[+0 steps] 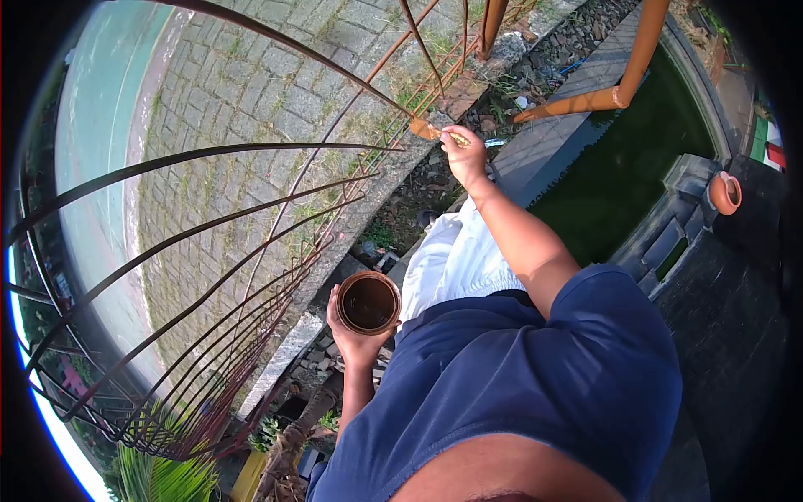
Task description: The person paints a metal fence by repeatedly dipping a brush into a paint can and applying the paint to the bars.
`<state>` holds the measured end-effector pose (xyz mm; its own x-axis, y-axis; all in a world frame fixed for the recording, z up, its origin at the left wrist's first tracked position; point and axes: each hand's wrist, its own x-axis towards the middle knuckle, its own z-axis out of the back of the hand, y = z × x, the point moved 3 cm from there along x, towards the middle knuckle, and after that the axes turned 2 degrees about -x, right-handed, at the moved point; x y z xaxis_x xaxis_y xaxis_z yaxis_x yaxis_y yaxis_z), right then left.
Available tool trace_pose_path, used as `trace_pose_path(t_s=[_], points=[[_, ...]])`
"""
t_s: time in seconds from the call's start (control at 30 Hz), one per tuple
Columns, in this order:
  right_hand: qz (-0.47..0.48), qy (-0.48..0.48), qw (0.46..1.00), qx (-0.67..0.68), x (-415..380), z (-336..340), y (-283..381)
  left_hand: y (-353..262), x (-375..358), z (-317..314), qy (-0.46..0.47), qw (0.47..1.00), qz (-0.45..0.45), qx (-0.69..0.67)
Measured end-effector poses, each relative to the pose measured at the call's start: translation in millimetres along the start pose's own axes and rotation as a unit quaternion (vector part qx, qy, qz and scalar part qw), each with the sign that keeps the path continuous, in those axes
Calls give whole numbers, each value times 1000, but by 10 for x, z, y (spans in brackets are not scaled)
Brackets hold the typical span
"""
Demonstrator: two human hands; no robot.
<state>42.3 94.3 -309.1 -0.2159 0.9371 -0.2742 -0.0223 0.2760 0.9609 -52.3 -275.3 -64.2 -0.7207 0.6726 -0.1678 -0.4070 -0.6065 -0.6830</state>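
My left hand (355, 335) is wrapped round a round brown can (369, 303), held upright with its open top facing up and dark brown inside. Stretched forward, my right hand (464, 155) grips a paintbrush (427, 129) by its handle. The brush's orange-brown head points left and lies at or very near a bar of the metal fence (335, 149); whether they touch is hard to tell. Dark brown bars curve out to the left, while a post (492, 29) beyond my right hand is orange-brown.
Below the fence runs a concrete kerb (381, 201), with grey paving (242, 100) beyond. Rubble and plants lie between the kerb and a green pool (623, 159). An orange pipe (577, 104) slants over the pool's edge. A clay pot (724, 193) stands at the right.
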Motion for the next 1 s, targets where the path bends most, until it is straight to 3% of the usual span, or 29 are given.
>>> trace_pose_path(t_s=[0.07, 0.17, 0.3, 0.53, 0.63, 0.67, 0.77, 0.8, 0.9, 0.97, 1.0], points=[[-87, -43, 991, 91, 41, 115, -127, -24, 21, -32, -2, 1000, 6, 8], [-173, -134, 972, 83, 174, 443, -426, -47, 13, -144, -16, 999, 17, -30], [-259, -176, 927, 207, 238, 767, -158, -274, 96, -211, 15, 1000, 10, -12], [-206, -105, 933, 274, 604, 747, 881, -634, 249, -402, 3, 998, -35, -52], [-109, 12, 930, 351, 738, 678, 1344, -816, 262, -393, 9, 999, -49, -17], [-110, 12, 930, 351, 759, 687, 1378, -820, 265, -387, 11, 998, -53, -11], [-109, -61, 989, 78, 997, 831, 772, -890, 268, -326, 21, 998, -56, 10], [-56, -121, 974, -184, 951, 935, 837, -863, 277, -306, 24, 997, -72, 12], [-129, -121, 967, 183, 930, 993, 798, -847, 352, -217, 36, 994, -101, 12], [-94, -131, 969, 188, 960, 1061, 791, -737, 422, -205, 41, 996, -78, -13], [-85, -150, 966, 191, 1017, 1113, 688, -672, 460, -231, 43, 992, -114, -24]])
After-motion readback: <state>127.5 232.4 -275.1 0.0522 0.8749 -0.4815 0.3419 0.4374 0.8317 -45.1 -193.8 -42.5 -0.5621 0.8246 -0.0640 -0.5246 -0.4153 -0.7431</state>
